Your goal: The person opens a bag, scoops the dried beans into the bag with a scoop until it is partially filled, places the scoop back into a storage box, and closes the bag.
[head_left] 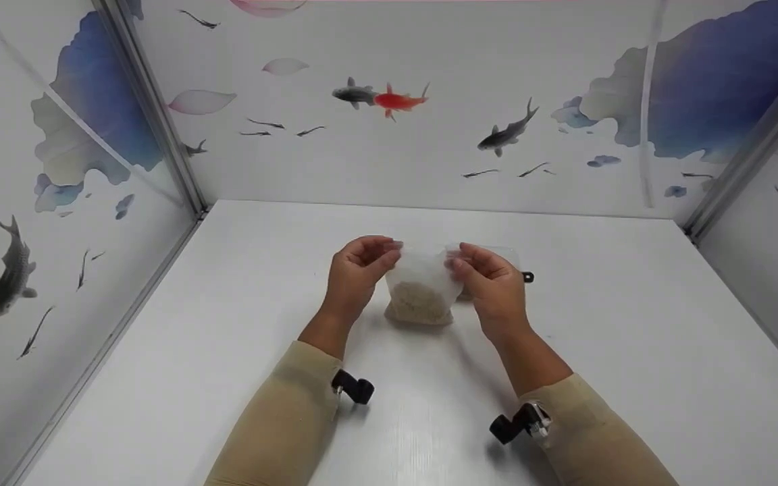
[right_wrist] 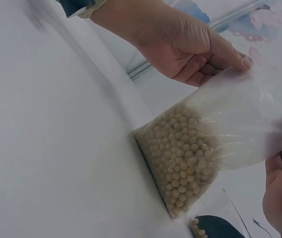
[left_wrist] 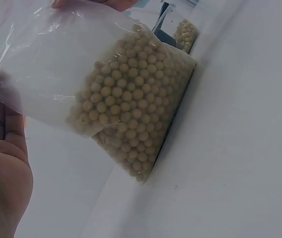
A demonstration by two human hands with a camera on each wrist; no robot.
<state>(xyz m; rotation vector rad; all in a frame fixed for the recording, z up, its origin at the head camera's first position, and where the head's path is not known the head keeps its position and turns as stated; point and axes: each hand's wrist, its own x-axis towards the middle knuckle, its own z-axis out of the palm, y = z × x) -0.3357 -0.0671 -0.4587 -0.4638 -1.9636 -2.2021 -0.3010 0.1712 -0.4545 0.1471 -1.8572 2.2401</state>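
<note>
A clear plastic bag (head_left: pixel 419 300), its lower part filled with round beige soybeans (left_wrist: pixel 131 91), stands upright on the white table. My left hand (head_left: pixel 355 273) pinches the bag's top left edge between thumb and fingers. At the top right edge, my right hand (head_left: pixel 499 290) pinches the film the same way. Between the two hands the upper film is spread out; whether the mouth is parted cannot be told. Both wrist views show the bag's base on the tabletop.
Behind the bag and my right hand is a clear container (head_left: pixel 507 255) with more soybeans (left_wrist: pixel 185 35) inside. A dark scoop (right_wrist: pixel 220 226) lies in it, its black handle end (head_left: pixel 528 277) sticking out on the right. Printed panels (head_left: pixel 396 162) wall the white table (head_left: pixel 261 236).
</note>
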